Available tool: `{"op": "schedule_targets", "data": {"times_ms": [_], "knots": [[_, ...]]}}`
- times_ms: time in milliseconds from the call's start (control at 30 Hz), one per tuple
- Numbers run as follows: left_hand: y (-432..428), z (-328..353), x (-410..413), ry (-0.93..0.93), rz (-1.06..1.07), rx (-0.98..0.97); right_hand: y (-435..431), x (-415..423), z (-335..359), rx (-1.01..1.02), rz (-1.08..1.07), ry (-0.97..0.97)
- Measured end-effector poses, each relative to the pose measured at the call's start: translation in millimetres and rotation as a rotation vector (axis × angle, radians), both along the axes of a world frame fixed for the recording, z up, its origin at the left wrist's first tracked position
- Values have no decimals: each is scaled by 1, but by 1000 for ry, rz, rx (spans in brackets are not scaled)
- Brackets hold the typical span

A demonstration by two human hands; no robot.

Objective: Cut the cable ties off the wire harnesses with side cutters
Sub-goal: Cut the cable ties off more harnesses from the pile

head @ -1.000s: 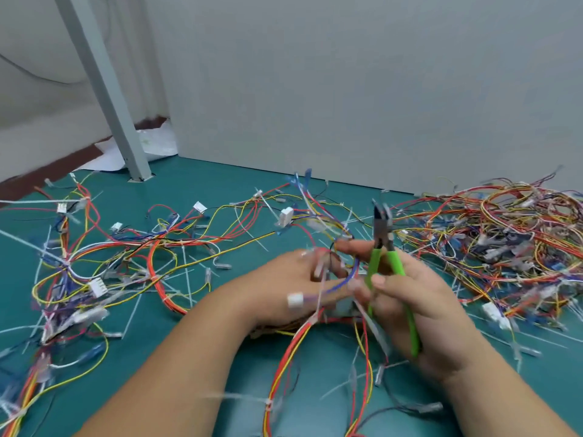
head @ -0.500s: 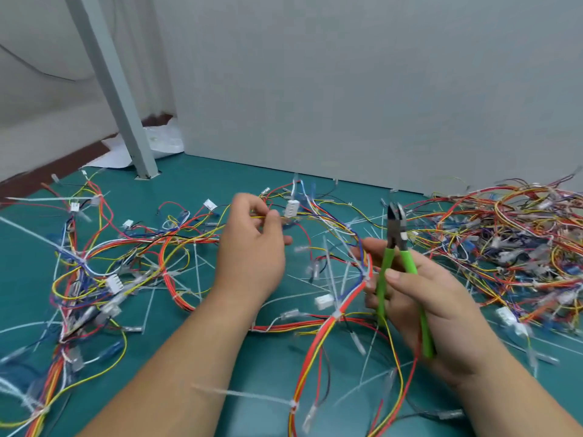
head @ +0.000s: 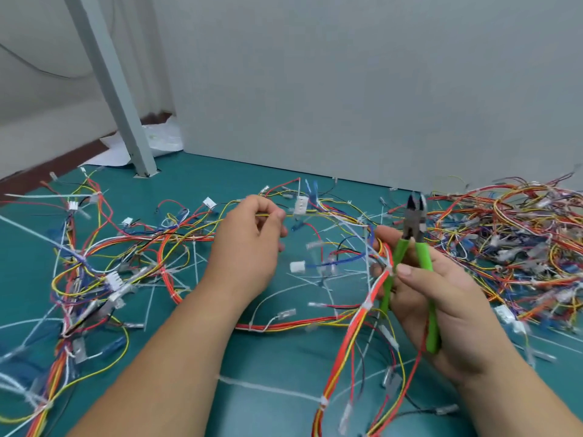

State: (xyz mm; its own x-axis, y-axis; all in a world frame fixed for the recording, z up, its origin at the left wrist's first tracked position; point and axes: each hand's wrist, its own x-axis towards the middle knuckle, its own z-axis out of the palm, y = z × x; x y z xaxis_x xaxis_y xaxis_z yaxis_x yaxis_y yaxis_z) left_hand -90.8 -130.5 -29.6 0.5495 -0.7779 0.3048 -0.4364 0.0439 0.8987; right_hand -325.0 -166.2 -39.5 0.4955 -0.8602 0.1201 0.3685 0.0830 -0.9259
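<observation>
The left hand (head: 249, 247) is seen from the back, forearm reaching in from the lower left, wrist straight and knuckles raised. Its thumb and curled fingers pinch a thin yellow wire (head: 318, 211) that runs level out of the pinch on both sides. Just right of that pinch hangs a white, ribbed plastic connector (head: 300, 205). The right hand (head: 441, 298) is turned palm inward, fingers wrapped round the smooth bright-green handles of the side cutters (head: 414, 239). Their dark steel nose stands upright above the fist, pointed tips slightly apart. A flat harness (head: 356, 323) of red, orange and yellow wires rises from below to the fingertips just left of the handles; whether the fingers clamp it cannot be told. A thin white cable tie (head: 367, 303) rings that harness below the grip, its loose tail sticking out. Right of the cutter hand lies a dense, tangled heap (head: 520, 241) of similar wiring on the matte teal mat (head: 277, 405).
</observation>
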Motion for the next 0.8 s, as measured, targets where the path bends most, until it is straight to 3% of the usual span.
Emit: {"op": "schedule_targets", "data": {"times_ms": [167,333,533,667,800], "knots": [[-1,5,-14,254,-195,-76,7,7,-3,-117,20,169],[-3,4,-14,452,-204,-178,7,7,-1,-113,-15,131],[-4,-1,-8,242,-104,-109,2,4,-1,-65,-84,54],[-4,-1,-8,229,-91,-67,-1,3,-1,-59,-98,28],[9,8,3,437,-489,164,-5,0,3,-39,-132,-87]]}}
